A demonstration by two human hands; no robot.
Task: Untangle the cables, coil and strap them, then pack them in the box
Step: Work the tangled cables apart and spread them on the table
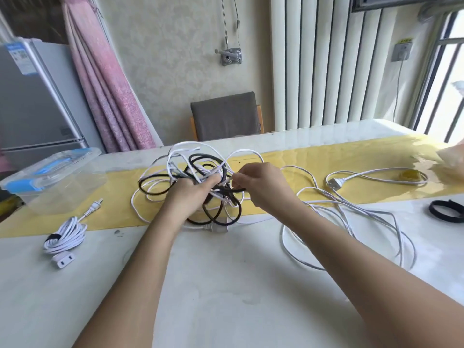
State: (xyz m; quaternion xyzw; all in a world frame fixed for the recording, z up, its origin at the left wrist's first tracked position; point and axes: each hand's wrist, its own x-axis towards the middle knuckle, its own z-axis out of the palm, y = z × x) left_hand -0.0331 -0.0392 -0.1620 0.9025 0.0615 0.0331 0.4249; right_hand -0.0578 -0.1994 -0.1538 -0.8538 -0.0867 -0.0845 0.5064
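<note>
White bench (226,285): left hand (193,194) grips the tangle (198,169), right hand (261,184) pinches a white strand (226,181) of it. Strapped coil (66,233) left of them, plug (96,204) pointing away. Lidded box (54,182) beyond, contents unclear.

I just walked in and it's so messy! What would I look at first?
The big tangle of black and white cables sits mid-table, gripped by the left hand and pinched by the right hand. Left of it lies a strapped white coil; loose white cable sprawls right.
</note>
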